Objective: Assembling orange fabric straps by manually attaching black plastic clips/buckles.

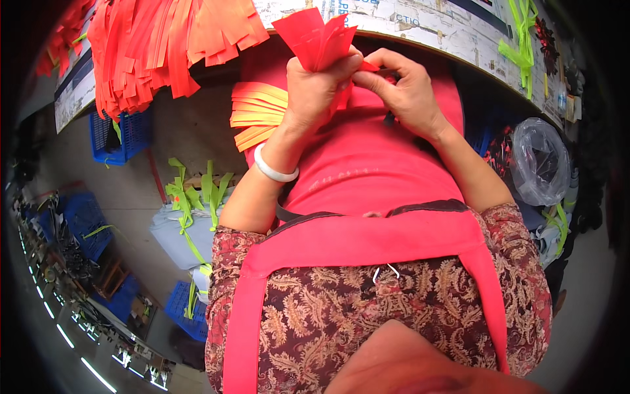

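My left hand is closed around a bunch of red fabric strips, whose cut ends fan out above my fist. Close beside it, my right hand pinches a narrow red piece that reaches toward the bunch. A small dark bit shows at those fingers, too small to name. Orange-yellow strips spread out left of my left wrist, over the red apron; whether they belong to the held bunch is hidden by my hand. A white bangle circles my left wrist.
A large pile of orange-red strips hangs over the edge of the worktable. Neon green strips lie at its right. Blue crates and grey bundles stand on the left; a clear plastic bag is at the right.
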Available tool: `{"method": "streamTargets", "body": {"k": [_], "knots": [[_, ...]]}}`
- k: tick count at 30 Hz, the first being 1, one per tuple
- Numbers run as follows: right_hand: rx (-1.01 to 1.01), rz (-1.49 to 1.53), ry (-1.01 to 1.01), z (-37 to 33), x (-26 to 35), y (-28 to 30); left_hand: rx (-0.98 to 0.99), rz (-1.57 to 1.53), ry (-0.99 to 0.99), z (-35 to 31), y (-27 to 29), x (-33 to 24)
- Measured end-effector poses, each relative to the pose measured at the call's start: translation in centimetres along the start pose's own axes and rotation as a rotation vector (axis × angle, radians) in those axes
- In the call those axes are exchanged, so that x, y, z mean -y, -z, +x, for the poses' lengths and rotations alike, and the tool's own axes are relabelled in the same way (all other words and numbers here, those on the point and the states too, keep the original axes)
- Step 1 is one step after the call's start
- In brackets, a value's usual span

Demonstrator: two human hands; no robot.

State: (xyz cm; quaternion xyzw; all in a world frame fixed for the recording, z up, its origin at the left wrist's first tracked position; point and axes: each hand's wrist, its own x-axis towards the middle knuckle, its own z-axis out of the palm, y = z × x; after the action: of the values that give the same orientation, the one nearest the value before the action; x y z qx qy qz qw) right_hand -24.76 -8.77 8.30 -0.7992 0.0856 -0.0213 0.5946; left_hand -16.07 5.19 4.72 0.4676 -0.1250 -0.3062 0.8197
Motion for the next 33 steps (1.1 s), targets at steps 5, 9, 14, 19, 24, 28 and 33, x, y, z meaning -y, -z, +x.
{"method": "streamTargets", "body": {"k": [5, 9, 14, 19, 24, 28, 33], "knots": [[0.053, 0.130, -0.077, -0.8, -1.1, -1.9, -0.047, -0.009, 0.064, 0.1, 0.2, -0.6], [0.039, 0.031, 0.085, 0.1, -1.5, -2.1, -0.075, -0.081, 0.114, -0.1, 1.1, -1.9], [0.153, 0.178, 0.050, 4.4, 6.3, -1.1, -0.223, -0.082, -0.037, -2.3, 6.0, -5.0], [0.123, 0.234, 0.262, 15.2, 13.5, -0.6, -0.378, -0.399, -0.025, -6.7, 11.5, -4.6], [0.029, 0.163, 0.301, 24.6, 9.6, -2.1, -0.384, -0.437, -0.062, -7.5, 11.2, -4.5], [0.195, -0.038, 0.364, 24.1, 4.5, -3.8, -0.301, -0.332, 0.001, -6.9, 9.5, -5.2], [0.373, -0.044, 0.395, 12.0, 4.0, -6.0, -0.201, -0.242, 0.092, -5.8, 8.2, -5.4]]}}
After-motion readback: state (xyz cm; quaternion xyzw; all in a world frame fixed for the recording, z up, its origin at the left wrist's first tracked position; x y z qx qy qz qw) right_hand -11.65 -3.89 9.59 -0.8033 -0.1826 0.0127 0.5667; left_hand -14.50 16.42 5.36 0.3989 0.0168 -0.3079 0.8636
